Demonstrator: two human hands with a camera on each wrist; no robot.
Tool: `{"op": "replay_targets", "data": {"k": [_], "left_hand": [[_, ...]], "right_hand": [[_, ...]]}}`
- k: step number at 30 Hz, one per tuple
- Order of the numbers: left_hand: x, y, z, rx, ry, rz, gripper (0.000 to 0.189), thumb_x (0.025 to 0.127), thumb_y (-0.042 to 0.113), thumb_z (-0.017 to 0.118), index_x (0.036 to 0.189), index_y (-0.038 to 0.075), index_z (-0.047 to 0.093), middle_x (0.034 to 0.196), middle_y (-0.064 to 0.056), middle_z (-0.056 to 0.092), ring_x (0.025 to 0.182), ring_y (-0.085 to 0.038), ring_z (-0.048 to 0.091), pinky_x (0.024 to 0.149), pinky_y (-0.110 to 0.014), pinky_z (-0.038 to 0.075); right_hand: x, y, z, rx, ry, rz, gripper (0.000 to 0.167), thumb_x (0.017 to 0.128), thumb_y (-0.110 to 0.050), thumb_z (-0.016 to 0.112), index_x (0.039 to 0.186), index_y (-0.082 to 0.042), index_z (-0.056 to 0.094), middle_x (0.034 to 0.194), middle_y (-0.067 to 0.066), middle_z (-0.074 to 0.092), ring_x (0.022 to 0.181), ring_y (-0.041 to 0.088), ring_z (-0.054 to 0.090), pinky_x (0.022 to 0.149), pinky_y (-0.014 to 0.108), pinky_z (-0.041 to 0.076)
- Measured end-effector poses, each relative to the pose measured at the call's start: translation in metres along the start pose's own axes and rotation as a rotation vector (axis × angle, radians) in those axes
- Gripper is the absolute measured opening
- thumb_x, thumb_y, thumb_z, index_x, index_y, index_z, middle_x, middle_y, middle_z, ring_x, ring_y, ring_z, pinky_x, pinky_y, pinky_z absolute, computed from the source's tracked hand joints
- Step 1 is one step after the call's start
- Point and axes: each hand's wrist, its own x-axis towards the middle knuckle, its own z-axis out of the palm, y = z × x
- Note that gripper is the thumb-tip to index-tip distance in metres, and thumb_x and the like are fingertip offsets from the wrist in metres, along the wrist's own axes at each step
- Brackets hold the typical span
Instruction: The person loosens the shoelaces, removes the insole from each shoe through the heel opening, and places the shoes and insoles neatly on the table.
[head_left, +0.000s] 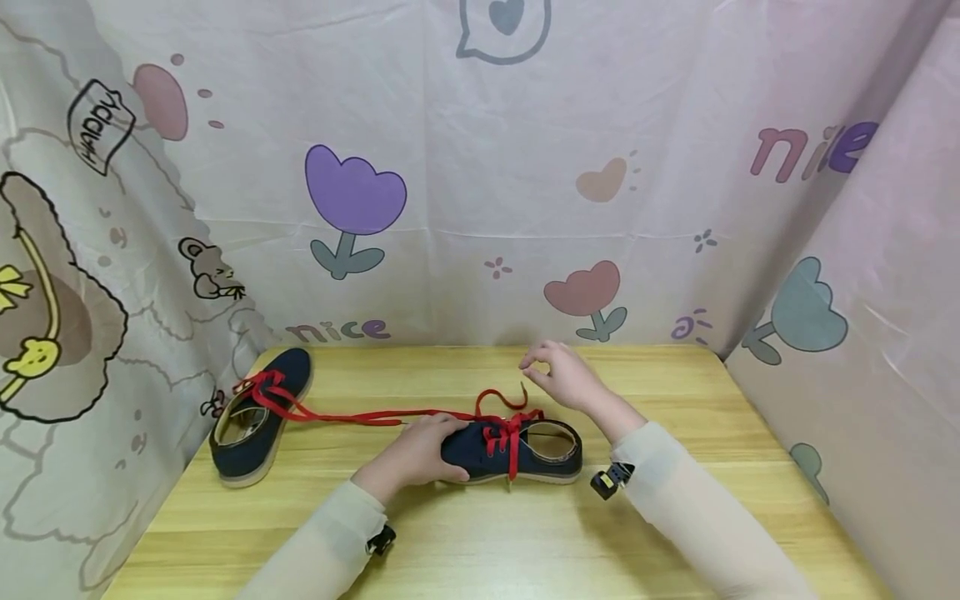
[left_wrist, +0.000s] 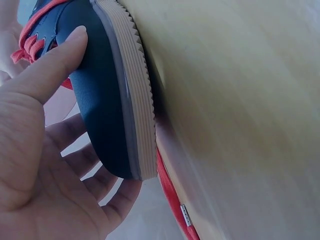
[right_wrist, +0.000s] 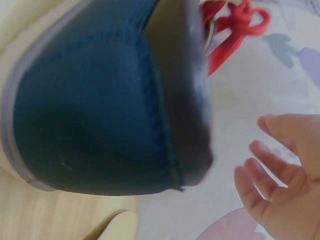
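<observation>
A navy shoe [head_left: 471,454] with red laces [head_left: 513,454] and a pale ribbed sole [left_wrist: 136,100] sits on the table, toe to the left. My left hand [head_left: 422,452] grips its toe end, thumb on the near side and fingers round the far side. Above and behind the heel, my right hand [head_left: 567,379] is raised with loosely bent fingers, holding nothing. In the right wrist view, the shoe's heel [right_wrist: 95,120] fills the left half and the right hand [right_wrist: 285,175] is apart from it. One lace end curls up behind the shoe.
A second navy shoe [head_left: 258,446] stands at the table's left edge, toe pointing back. Red laces [head_left: 352,418] stretch across the wooden table [head_left: 517,542] between the shoes. Printed cloth [head_left: 450,167] hangs behind and along both sides.
</observation>
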Motion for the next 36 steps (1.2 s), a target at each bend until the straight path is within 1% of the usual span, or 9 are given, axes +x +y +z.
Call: {"op": "replay_targets", "data": {"k": [5, 7, 12, 16, 19, 25, 29, 32, 36], "left_hand": [[0.001, 0.001, -0.001, -0.001, 0.007, 0.002, 0.083, 0.075, 0.05, 0.085, 0.145, 0.018, 0.055, 0.143, -0.006, 0.053, 0.13, -0.033, 0.046, 0.107, -0.057, 0.036], [0.001, 0.002, -0.002, -0.003, 0.01, 0.004, 0.082, 0.075, 0.05, 0.085, 0.144, 0.018, 0.055, 0.142, -0.006, 0.053, 0.129, -0.033, 0.047, 0.106, -0.057, 0.037], [0.001, 0.002, -0.002, -0.006, 0.005, 0.003, 0.082, 0.075, 0.05, 0.085, 0.145, 0.018, 0.055, 0.141, -0.006, 0.054, 0.129, -0.033, 0.047, 0.107, -0.057, 0.037], [0.001, 0.003, -0.002, -0.006, 0.004, 0.005, 0.082, 0.075, 0.05, 0.085, 0.145, 0.018, 0.055, 0.141, -0.006, 0.054, 0.13, -0.033, 0.047, 0.107, -0.057, 0.036], [0.001, 0.003, -0.001, -0.007, 0.002, 0.006, 0.082, 0.076, 0.05, 0.085, 0.145, 0.019, 0.055, 0.141, -0.006, 0.054, 0.13, -0.033, 0.047, 0.107, -0.057, 0.036], [0.0, 0.002, -0.001, -0.01, -0.002, -0.004, 0.082, 0.076, 0.05, 0.085, 0.146, 0.019, 0.054, 0.141, -0.005, 0.053, 0.128, -0.032, 0.048, 0.106, -0.056, 0.038], [-0.001, 0.002, -0.002, -0.008, 0.001, -0.006, 0.082, 0.076, 0.051, 0.085, 0.146, 0.019, 0.054, 0.142, -0.005, 0.053, 0.128, -0.032, 0.047, 0.106, -0.055, 0.038], [-0.001, 0.001, -0.003, -0.006, 0.002, -0.004, 0.083, 0.076, 0.051, 0.085, 0.146, 0.019, 0.054, 0.142, -0.006, 0.053, 0.128, -0.032, 0.047, 0.106, -0.055, 0.038], [-0.001, 0.001, -0.002, -0.008, -0.001, 0.003, 0.082, 0.076, 0.05, 0.085, 0.145, 0.019, 0.055, 0.142, -0.006, 0.053, 0.128, -0.032, 0.047, 0.107, -0.055, 0.037]], "right_hand": [[-0.015, -0.017, -0.012, 0.037, -0.02, -0.041, 0.01, 0.097, -0.019, 0.069, 0.104, -0.017, 0.075, 0.124, 0.004, 0.063, 0.112, 0.027, 0.058, 0.086, 0.04, 0.054], [-0.021, -0.023, -0.016, 0.059, -0.028, -0.069, 0.009, 0.096, -0.019, 0.07, 0.103, -0.019, 0.074, 0.125, 0.003, 0.062, 0.113, 0.026, 0.057, 0.084, 0.04, 0.055], [-0.035, -0.03, -0.016, 0.058, -0.093, -0.218, 0.01, 0.092, -0.018, 0.074, 0.102, -0.018, 0.074, 0.124, 0.006, 0.062, 0.117, 0.027, 0.054, 0.094, 0.047, 0.05], [-0.045, -0.027, -0.007, 0.016, -0.165, -0.331, 0.014, 0.089, -0.02, 0.077, 0.103, -0.02, 0.075, 0.126, 0.004, 0.061, 0.119, 0.024, 0.051, 0.099, 0.045, 0.046], [-0.049, -0.026, -0.002, -0.013, -0.194, -0.382, 0.018, 0.087, -0.021, 0.08, 0.105, -0.022, 0.076, 0.13, 0.002, 0.059, 0.121, 0.022, 0.048, 0.099, 0.042, 0.044], [-0.05, -0.029, 0.005, -0.121, -0.22, -0.408, 0.022, 0.085, -0.023, 0.082, 0.106, -0.024, 0.077, 0.134, 0.001, 0.058, 0.123, 0.022, 0.048, 0.101, 0.04, 0.045], [-0.049, -0.032, 0.01, -0.185, -0.193, -0.412, 0.015, 0.085, -0.025, 0.082, 0.099, -0.024, 0.077, 0.132, 0.002, 0.06, 0.122, 0.022, 0.05, 0.101, 0.039, 0.046], [-0.048, -0.035, 0.013, -0.189, -0.164, -0.403, 0.009, 0.086, -0.025, 0.081, 0.093, -0.023, 0.075, 0.128, 0.003, 0.061, 0.12, 0.021, 0.051, 0.101, 0.038, 0.047], [-0.046, -0.036, 0.012, -0.138, -0.151, -0.378, 0.007, 0.088, -0.022, 0.08, 0.087, -0.023, 0.072, 0.127, 0.002, 0.062, 0.119, 0.021, 0.052, 0.098, 0.037, 0.048]]}}
